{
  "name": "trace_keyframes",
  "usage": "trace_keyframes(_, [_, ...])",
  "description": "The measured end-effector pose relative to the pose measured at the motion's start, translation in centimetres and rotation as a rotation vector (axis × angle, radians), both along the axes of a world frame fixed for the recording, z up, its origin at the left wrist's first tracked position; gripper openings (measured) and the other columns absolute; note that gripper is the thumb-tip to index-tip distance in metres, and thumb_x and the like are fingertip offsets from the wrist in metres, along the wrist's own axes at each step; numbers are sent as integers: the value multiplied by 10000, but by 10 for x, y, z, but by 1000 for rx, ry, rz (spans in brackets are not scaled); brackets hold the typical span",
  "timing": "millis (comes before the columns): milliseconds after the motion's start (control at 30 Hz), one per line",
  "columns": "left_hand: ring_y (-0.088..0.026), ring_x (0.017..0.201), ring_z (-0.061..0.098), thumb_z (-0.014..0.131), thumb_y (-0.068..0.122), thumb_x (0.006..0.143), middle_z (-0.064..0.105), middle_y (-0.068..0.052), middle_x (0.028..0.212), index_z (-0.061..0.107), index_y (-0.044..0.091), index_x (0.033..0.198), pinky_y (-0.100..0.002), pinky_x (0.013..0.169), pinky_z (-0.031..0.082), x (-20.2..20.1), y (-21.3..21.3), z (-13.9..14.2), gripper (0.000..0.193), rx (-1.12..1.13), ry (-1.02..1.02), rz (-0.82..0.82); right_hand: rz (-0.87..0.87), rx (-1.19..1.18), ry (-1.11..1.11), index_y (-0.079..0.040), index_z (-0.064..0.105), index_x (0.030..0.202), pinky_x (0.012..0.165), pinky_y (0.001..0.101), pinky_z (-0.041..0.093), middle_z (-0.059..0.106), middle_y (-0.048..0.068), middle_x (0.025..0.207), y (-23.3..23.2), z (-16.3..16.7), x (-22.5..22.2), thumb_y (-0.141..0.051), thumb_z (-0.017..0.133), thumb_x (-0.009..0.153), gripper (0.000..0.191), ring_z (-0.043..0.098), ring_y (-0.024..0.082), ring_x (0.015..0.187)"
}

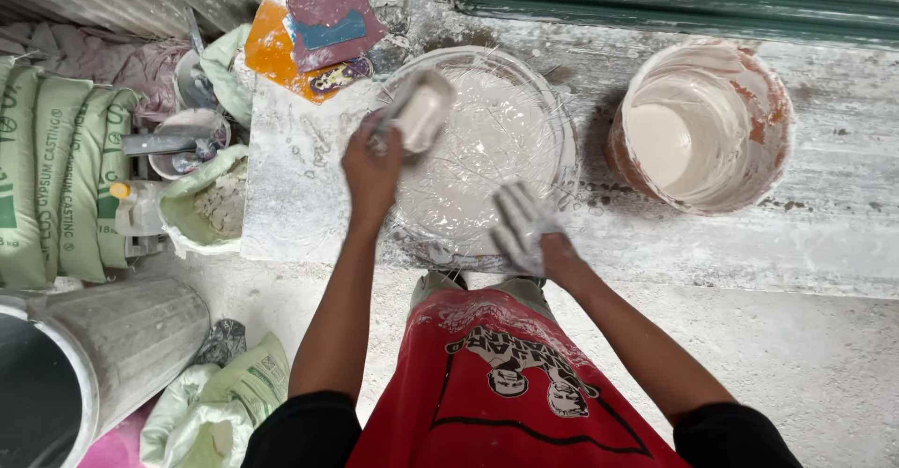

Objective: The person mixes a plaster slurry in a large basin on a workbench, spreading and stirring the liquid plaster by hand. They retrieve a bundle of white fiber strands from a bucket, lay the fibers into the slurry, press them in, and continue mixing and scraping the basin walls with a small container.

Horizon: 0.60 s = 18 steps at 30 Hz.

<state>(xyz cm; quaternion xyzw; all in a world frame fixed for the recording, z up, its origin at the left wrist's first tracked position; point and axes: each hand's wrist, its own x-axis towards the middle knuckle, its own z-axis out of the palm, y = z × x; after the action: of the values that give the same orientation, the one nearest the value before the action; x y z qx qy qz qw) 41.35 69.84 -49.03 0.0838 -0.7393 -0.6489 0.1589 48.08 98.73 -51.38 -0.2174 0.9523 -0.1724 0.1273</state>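
Your red apron [506, 402] fills the bottom of the view, closest to you, with both forearms reaching up from it to the slab. Your left hand [372, 163] is curled around a small white cup [420, 112] caked in plaster, holding it tipped over the upper left edge of the round mould [478, 154]. Your right hand [523, 229] is coated white, fingers spread flat and pressing on the lower right rim of that mould. That mould is a shallow round dish full of wet white plaster with thin fibres streaked through it, sitting on the plaster-spattered slab [843, 234] right in front of you, roughly centre. Over to the right, well apart from it, stands a rusty bucket [700, 126] with white mix inside. Off the slab's left end you've got an open sack [206, 201] of powder, a couple of small bowls [192, 131], then the stacked green bags [56, 168] further left. Down at bottom left sits a grey metal bin [112, 337], and some orange and red scraps [314, 32] lie up top.
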Motion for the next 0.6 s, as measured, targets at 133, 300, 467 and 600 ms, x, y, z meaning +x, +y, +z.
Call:
trace_keyframes(133, [-168,913,695,625,210,1014,709,-123,1116,572,31,1346,-311,768,609,9,-55,-17,381,413,-267,208,203,60,150,32,255,1581,1267,520,182,198,252,1674,-36,-20,-30,-505,427,1069,761,161,421,1560])
trace_keyframes(300, [-162,916,593,618,248,1060,661,-74,1102,538,60,1360,-330,775,513,34,-105,-42,363,434,-399,455,160,19,173,103,216,1576,1269,508,161,191,314,1661,-59,-39,-74,-484,465,1059,821,159,442,1561])
trace_keyframes(467, [-167,977,615,644,193,1027,653,-86,1104,492,-6,1353,-356,883,536,36,-125,-71,411,592,-242,501,260,41,185,93,221,1586,1272,535,161,207,295,1664,-81,-46,-79,-468,468,1046,817,180,416,1558])
trace_keyframes(600, [-161,1089,598,614,193,1025,543,-42,1255,391,-19,1396,-395,972,544,40,-121,-90,482,527,-155,545,278,37,125,124,194,1574,1246,543,152,179,314,1646,-88,-51,-82,-449,464,1041,828,153,445,1543])
